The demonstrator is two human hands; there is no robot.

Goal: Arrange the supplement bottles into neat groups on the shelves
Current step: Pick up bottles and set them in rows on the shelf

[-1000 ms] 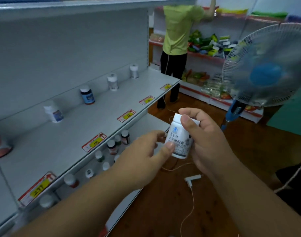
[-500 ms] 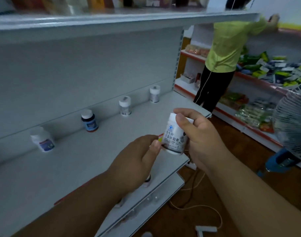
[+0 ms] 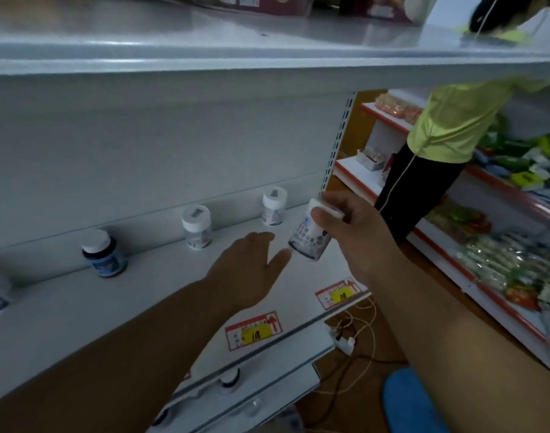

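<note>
Step in hand: I judge I am carrying the white bottle (image 3: pixel 311 234) in to set it on the middle shelf (image 3: pixel 161 295), near the right end of the back row.
Right hand (image 3: pixel 358 235): its fingers (image 3: pixel 325 220) are curled round the bottle's cap and upper body, thumb across the front, so the grip sits high on the bottle.
Left hand (image 3: pixel 245 271): fingers straight and loosely spread, palm down over the shelf, holding nothing, just left of the bottle's base and not touching it as far as I can see.
Where the bottle is: in the air above the shelf, in front of and slightly right of the rightmost clear bottle (image 3: pixel 273 207), not yet on the shelf.
Which way it points: cap up and back toward the shelf wall, base down and forward toward me; the printed label faces me.
Long axis: tilted off upright, cap leaning right and away.
How to do it well: I would bring the axis upright first, then lower the base flat beside the rightmost clear bottle, label to the front, in line with the other clear bottle (image 3: pixel 196 226) and the dark bottle (image 3: pixel 103 256).
Risk: with a grip this high, a tilted landing could tip it; I would keep the left hand out of the landing spot.
Other: price tags (image 3: pixel 253 331) mark the shelf's front edge.
</note>
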